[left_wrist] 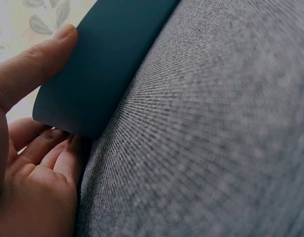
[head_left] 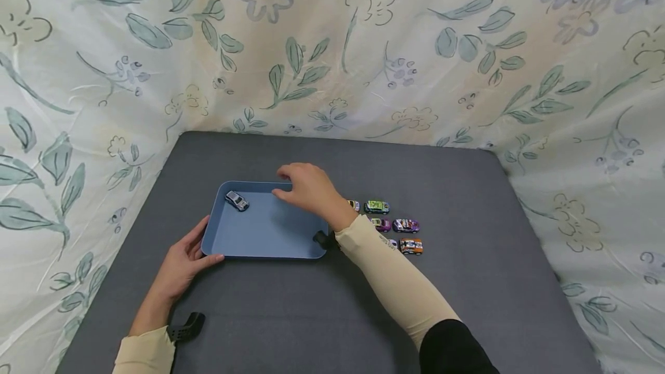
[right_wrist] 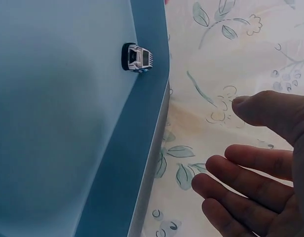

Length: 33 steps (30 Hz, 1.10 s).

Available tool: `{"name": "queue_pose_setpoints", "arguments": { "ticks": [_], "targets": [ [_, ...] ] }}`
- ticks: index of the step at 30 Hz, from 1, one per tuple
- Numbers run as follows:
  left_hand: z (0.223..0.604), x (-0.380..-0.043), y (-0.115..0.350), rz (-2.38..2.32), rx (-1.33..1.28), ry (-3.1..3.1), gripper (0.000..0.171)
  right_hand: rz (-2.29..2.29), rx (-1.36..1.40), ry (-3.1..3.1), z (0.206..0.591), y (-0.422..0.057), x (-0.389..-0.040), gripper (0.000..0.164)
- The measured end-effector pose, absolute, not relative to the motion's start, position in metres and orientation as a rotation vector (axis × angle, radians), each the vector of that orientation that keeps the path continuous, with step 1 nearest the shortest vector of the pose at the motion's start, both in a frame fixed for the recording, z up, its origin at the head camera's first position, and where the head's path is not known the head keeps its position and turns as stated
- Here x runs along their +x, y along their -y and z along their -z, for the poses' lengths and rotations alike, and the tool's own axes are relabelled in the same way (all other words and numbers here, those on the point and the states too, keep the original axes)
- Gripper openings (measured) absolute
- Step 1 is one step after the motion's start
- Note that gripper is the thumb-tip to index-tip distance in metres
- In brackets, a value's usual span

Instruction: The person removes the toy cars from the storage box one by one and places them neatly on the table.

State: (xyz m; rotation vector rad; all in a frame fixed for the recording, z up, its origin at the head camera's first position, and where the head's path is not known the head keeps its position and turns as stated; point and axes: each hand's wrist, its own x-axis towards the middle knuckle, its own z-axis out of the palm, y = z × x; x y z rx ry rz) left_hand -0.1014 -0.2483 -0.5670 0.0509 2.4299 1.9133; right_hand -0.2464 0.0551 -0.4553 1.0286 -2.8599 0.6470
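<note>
- Left hand (head_left: 179, 264) gripping the lower left corner of the blue tray (head_left: 270, 235): thumb on the rim, fingers tucked underneath, mostly hidden in the head view, seen curled below the tray edge in the left wrist view.
- Right hand (head_left: 309, 189) over the tray's upper right edge, fingers loosely spread and relaxed, holding nothing; touching the rim or just above it, hard to tell.
- Silver toy car (head_left: 236, 200) alone inside the tray, upper left corner, close to the wall.
- Tray flat on the grey worktop (head_left: 467, 281), centre left of the frame.
- Row of small toy cars (head_left: 400, 225) right of the tray, several partly hidden behind the right forearm; exact count unclear.
- Floral cloth (head_left: 363, 45) filling the background, cut off at the frame edges.
</note>
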Motion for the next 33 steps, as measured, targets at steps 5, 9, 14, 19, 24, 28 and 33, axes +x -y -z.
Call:
{"name": "queue_pose_setpoints", "arguments": {
  "ticks": [5, 9, 14, 19, 24, 28, 33],
  "targets": [
    [0.567, -0.102, 0.248, -1.915, 0.056, -2.433, 0.103, -0.63, 1.037, 2.853, 0.458, -0.046, -0.248, 0.042],
    [0.568, -0.102, 0.248, -1.911, 0.059, -2.435, 0.103, -0.62, 1.048, 2.866, 0.461, -0.038, -0.25, 0.04],
    [0.566, -0.103, 0.248, -1.907, 0.05, -2.433, 0.103, -0.6, 1.067, 2.889, 0.466, -0.028, -0.253, 0.041],
    [0.563, -0.103, 0.247, -1.911, 0.036, -2.421, 0.104, -0.578, 1.061, 2.9, 0.474, -0.017, -0.256, 0.041],
    [0.564, -0.102, 0.248, -1.912, 0.035, -2.429, 0.104, -0.546, 1.062, 2.911, 0.482, -0.008, -0.257, 0.042],
    [0.565, -0.102, 0.248, -1.941, 0.057, -2.407, 0.102, -0.511, 1.058, 2.933, 0.487, -0.003, -0.257, 0.042],
    [0.566, -0.102, 0.248, -1.952, 0.071, -2.4, 0.102, -0.469, 1.08, 2.95, 0.492, 0.005, -0.258, 0.042]
  ]
}}
